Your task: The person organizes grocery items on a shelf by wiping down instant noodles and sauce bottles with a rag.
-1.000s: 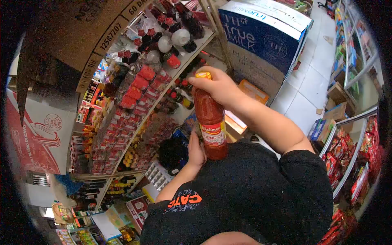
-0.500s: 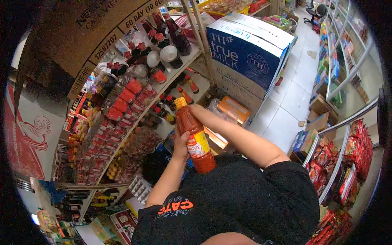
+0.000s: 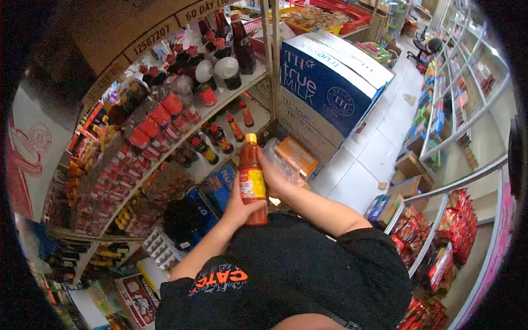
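A plastic sauce bottle (image 3: 252, 184) with red-orange sauce, a yellow cap and a red and yellow label stands almost upright in front of my chest. My left hand (image 3: 237, 208) is closed round its lower part, with the thumb across the front below the label. Against the upper right side lies my right hand (image 3: 270, 179), its fingers curling behind the bottle and partly hidden. Behind the cap, smaller sauce bottles (image 3: 235, 128) with red caps stand on a lower shelf.
A shelf unit (image 3: 220, 102) with dark bottles and red packets curves along the left. Stacked milk cartons (image 3: 313, 88) stand ahead, beside an orange box (image 3: 297, 155). A tiled aisle (image 3: 379, 132) runs past a glass cabinet (image 3: 467, 104). Red snack packets (image 3: 459, 220) fill the right rack.
The sauce bottle has turned more upright and its label has rotated. My left hand has shifted lower on it, and my right hand has come down from near the cap along its side.
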Tool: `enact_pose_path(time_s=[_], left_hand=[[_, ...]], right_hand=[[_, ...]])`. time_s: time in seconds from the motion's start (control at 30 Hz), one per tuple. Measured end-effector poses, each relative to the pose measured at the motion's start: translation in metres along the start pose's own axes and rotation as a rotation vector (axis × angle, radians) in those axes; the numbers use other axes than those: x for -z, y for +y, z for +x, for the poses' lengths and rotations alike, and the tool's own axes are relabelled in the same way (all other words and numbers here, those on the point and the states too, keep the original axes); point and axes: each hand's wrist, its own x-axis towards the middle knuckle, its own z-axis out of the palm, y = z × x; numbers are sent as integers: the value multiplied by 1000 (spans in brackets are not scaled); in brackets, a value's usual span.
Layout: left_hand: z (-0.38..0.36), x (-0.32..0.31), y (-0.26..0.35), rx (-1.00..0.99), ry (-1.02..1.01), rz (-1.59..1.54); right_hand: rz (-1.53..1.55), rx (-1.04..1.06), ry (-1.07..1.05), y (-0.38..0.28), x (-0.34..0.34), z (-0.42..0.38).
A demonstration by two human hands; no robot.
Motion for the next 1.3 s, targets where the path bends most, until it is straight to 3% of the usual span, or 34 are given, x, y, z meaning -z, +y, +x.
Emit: enact_pose_path(time_s=[0.03, 0.07, 0.1, 0.17, 0.23, 0.33, 0.43, 0.47, 0.57, 0.6, 0.63, 0.7, 0.73, 0.83, 0.87, 0.97, 1.0, 1.03, 1.2, 1.3], left_hand=[[3, 3, -14, 3, 34, -111], [1, 5, -16, 48, 68, -262], [1, 5, -18, 91, 103, -414], [-1, 6, -1, 227, 192, -647], [-5, 10, -4, 269, 177, -881], [-9, 16, 4, 309, 181, -1055], [-11, 26, 23, 360, 15, -1345], [-15, 26, 35, 324, 10, -1333], [-22, 17, 46, 339, -45, -1491], [-19, 8, 40, 299, -6, -1496], [-24, 3, 30, 271, -113, -1615], [-27, -10, 26, 380, -101, -1589], [-28, -12, 18, 459, -117, -1653], [-34, -15, 17, 526, -103, -1671], [-34, -17, 16, 543, -97, -1690], [-32, -21, 12, 571, -50, -1727], [-31, -25, 11, 565, -16, -1731], [-30, -28, 10, 563, 20, -1736], [-23, -45, 3, 534, 148, -1854], [-25, -55, 4, 556, 230, -1794]], right_hand=[[-125, 37, 49, 2, -1, 3], [-273, 168, -63, 30, 23, 22], [-1044, -47, 101, -36, -45, -49], [-919, 306, -8, 33, 9, -13], [-1040, 186, 149, -8, -38, -53], [-846, 564, 174, 33, 7, -23], [-1283, 903, 34, -16, -47, -68], [-1291, 971, -75, -23, -51, -71], [-1349, 963, -342, -50, -72, -81], [-1347, 829, -381, -56, -71, -75], [-1427, 833, -376, -58, -69, -64], [-1583, 850, -362, -54, -57, -32], [-1506, 762, -375, -50, -44, -17], [-1414, 773, -434, -33, 7, 32], [-1265, 493, -289, -29, 12, 31], [-1183, 375, -145, -20, 23, 27], [-1075, 217, -84, -20, 18, 14], [-1240, 302, -177, -28, 5, -6], [-1099, 589, -682, -39, -19, -48], [-1114, 563, -587, -27, 14, -19]])
